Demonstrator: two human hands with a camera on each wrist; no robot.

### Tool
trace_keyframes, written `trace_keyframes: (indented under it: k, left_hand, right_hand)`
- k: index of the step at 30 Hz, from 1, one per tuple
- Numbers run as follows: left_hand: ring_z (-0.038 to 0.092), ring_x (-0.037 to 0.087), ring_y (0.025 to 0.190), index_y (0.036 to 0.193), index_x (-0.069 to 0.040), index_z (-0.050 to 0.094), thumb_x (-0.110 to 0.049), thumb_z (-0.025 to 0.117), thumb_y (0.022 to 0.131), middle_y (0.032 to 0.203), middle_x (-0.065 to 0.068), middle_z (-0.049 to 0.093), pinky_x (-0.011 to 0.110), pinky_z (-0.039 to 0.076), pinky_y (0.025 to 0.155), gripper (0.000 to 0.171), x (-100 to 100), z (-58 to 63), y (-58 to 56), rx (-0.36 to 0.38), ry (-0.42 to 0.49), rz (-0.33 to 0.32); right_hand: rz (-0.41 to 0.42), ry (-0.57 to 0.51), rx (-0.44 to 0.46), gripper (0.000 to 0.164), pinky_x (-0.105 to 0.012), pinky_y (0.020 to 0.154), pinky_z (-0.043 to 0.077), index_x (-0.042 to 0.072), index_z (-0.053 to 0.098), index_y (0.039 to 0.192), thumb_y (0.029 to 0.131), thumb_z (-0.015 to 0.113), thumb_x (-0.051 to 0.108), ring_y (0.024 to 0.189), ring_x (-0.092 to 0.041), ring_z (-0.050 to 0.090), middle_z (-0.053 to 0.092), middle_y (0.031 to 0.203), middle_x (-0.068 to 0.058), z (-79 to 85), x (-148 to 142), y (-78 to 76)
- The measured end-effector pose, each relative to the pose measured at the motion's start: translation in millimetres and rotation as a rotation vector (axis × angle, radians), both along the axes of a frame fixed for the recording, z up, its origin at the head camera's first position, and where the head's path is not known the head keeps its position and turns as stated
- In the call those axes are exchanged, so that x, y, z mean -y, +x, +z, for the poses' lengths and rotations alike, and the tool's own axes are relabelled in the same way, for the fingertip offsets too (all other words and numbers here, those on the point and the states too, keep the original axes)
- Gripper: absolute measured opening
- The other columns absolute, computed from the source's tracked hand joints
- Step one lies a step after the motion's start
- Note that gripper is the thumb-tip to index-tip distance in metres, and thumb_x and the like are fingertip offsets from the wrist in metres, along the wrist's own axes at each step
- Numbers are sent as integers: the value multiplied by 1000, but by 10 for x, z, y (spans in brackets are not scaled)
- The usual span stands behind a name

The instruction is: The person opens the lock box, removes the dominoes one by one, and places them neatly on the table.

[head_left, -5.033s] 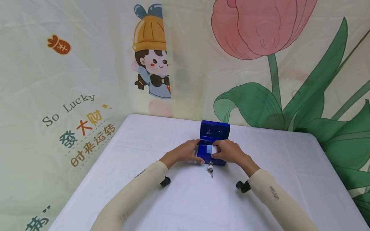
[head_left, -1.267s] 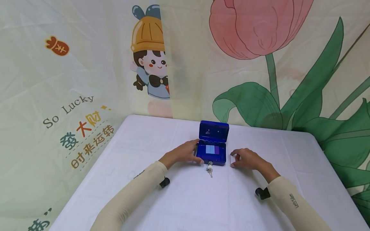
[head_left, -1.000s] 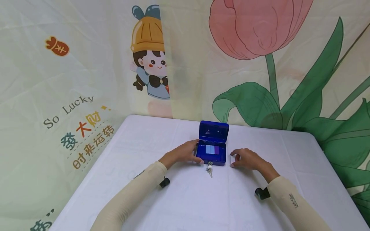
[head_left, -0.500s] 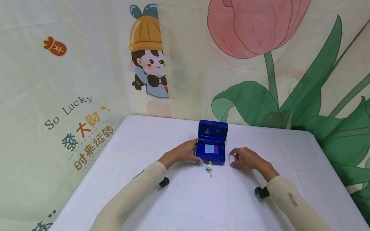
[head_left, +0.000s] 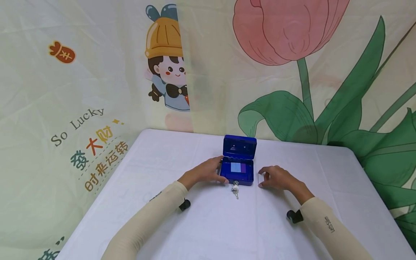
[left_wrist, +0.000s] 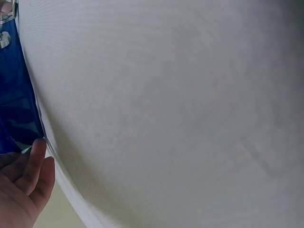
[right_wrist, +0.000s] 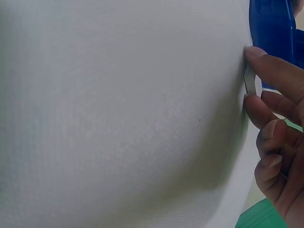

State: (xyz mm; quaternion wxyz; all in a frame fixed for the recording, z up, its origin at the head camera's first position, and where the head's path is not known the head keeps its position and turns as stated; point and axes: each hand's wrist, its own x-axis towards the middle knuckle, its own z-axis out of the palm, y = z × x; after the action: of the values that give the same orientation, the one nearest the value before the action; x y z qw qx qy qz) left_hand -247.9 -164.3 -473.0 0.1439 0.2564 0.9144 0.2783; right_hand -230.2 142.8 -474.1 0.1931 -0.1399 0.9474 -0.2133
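A blue cash box (head_left: pixel 237 178) sits on the table with its lid raised. Light blue and purple rectangular pieces (head_left: pixel 238 167) lie side by side inside it. My left hand (head_left: pixel 208 170) holds the box's left side, thumb at the front corner and fingers toward the back; the left wrist view shows fingertips (left_wrist: pixel 40 142) against the blue wall. To the right of the box, my right hand (head_left: pixel 276 177) pinches a thin white flat piece (head_left: pixel 261 178) on edge between thumb and forefinger, close over the tablecloth. In the right wrist view this flat piece (right_wrist: pixel 250 78) shows its narrow edge.
Keys (head_left: pixel 235 191) hang from the lock at the box's front and lie over the white tablecloth (head_left: pixel 221 224). A printed cloth backdrop (head_left: pixel 211 72) rises behind the table's back edge.
Five seconds ago my right hand was inside the box at the white piece; it has since carried that piece out to the right, uncovering the purple one. My left hand stayed put.
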Motion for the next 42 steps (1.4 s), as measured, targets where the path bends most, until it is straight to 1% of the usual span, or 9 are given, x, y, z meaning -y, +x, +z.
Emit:
trace_keyframes:
  k: [5,9,15,23,29,35,38,42]
  left_hand:
    - [46,25,141,158,-14,28,-51,86,75,154,9,48,46,37,118,108,7,-11,-6,-4,1,-3]
    - [47,25,140,157,-13,30,-50,86,75,152,10,49,45,37,118,106,6,-15,-7,-6,1,-2]
    - [46,26,141,158,-13,28,-49,86,75,153,10,48,46,36,118,107,-4,-4,8,14,-13,15]
    - [52,27,134,158,-13,28,-48,86,76,150,11,51,45,40,116,107,-8,4,8,27,-13,22]
    - [51,27,135,158,-12,26,-50,85,76,151,11,50,46,40,116,108,-7,-2,7,29,-22,24]
    - [48,26,138,158,-12,26,-50,85,76,152,10,48,46,37,118,108,0,-28,-3,11,-8,5]
    - [48,26,139,158,-12,26,-49,85,76,152,11,48,46,37,118,108,1,-22,1,11,-5,6]
    - [47,26,140,158,-13,26,-50,85,76,153,11,48,46,37,118,108,1,-5,10,9,-13,13]
  right_hand:
    - [1,-3,1,53,-29,70,49,8,66,128,81,85,26,77,-16,56,62,79,-1,11,6,2]
    - [2,0,2,53,-29,71,49,8,66,128,81,85,26,77,-16,56,62,80,-1,13,8,3]
    - [3,4,7,54,-29,71,50,9,66,129,82,85,27,78,-16,56,62,81,-1,12,1,3]
    - [10,-4,-4,53,-29,70,50,8,66,128,82,84,26,77,-17,57,63,81,0,50,-4,0]
    - [30,-5,-37,52,-31,73,50,8,66,127,82,84,28,79,-16,56,64,82,1,93,-12,11]
    - [41,-33,-60,52,-33,75,52,6,66,127,83,83,27,80,-17,57,67,85,1,193,-33,25]
    - [37,-50,-67,52,-32,75,52,5,66,127,84,82,28,82,-17,57,67,86,1,244,-35,24]
    - [52,-65,-96,51,-32,74,50,4,66,127,86,81,29,83,-18,56,67,87,1,283,-32,17]
